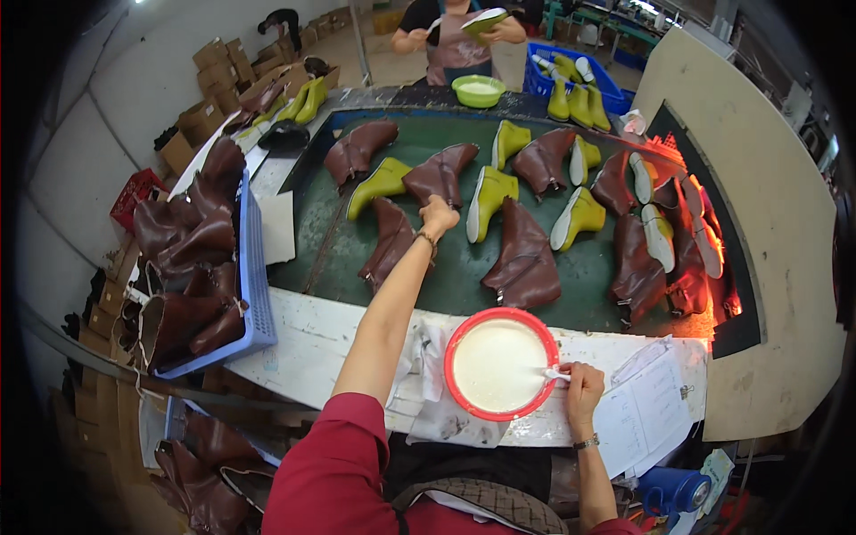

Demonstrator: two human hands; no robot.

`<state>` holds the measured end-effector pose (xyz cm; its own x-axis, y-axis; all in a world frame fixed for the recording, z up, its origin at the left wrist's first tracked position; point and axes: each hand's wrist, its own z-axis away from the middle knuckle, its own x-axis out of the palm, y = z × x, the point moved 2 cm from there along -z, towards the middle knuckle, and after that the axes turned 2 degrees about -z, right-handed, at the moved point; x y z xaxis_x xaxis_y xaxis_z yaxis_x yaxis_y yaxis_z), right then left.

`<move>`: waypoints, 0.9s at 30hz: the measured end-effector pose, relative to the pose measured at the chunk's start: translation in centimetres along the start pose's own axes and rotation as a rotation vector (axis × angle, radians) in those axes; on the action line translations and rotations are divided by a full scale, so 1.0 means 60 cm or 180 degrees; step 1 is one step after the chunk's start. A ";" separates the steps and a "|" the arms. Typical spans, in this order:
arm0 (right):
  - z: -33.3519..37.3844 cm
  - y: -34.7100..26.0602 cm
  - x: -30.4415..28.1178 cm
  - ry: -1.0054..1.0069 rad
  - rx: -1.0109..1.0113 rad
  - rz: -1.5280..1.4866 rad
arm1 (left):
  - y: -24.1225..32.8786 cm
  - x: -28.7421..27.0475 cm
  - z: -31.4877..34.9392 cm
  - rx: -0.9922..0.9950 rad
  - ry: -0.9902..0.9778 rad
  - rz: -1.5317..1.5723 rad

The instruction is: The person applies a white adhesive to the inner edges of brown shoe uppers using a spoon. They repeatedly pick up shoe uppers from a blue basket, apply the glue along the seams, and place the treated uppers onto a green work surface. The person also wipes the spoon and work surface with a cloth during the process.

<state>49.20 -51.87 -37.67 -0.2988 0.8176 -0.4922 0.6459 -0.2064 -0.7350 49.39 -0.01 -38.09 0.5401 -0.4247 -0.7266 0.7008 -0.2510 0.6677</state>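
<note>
Head view: a dark green work surface fills the centre of the frame, bordered below by a white ledge; an orange glow lies at its right end, beside a cream panel. At upper left, cardboard boxes stack against the wall; at top centre, a co-worker in an apron holds a yellow-green boot. A blue crate of brown boot uppers stands at left. The left hand contacts the lower edge of a brown boot upper, located just above the frame's centre; whether its fingers pinch that edge cannot be determined. The upper lies flat, long axis slanting from lower left to upper right, narrower end toward upper right. At lower right of centre, the right hand pinches a white-handled brush; its long axis is near horizontal, head pointing left over the pale liquid in a red-rimmed bowl.
</note>
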 end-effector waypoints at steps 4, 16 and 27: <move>-0.001 -0.009 0.000 -0.0004 -0.0003 0.0053 | -0.015 0.003 0.041 0.0908 0.0539 0.0396; 0.019 0.026 -0.002 0.0022 0.0456 -0.0570 | -0.150 -0.101 0.321 0.0844 0.0890 -0.1761; 0.021 0.039 0.005 -0.0085 0.0429 -0.0524 | -0.239 -0.180 0.315 0.0785 0.1291 -0.2359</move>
<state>49.72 -52.76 -40.13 -0.4121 0.8320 -0.3713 0.4876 -0.1429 -0.8613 24.70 -8.27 -36.72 0.1429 0.2521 -0.9571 0.8414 -0.5402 -0.0167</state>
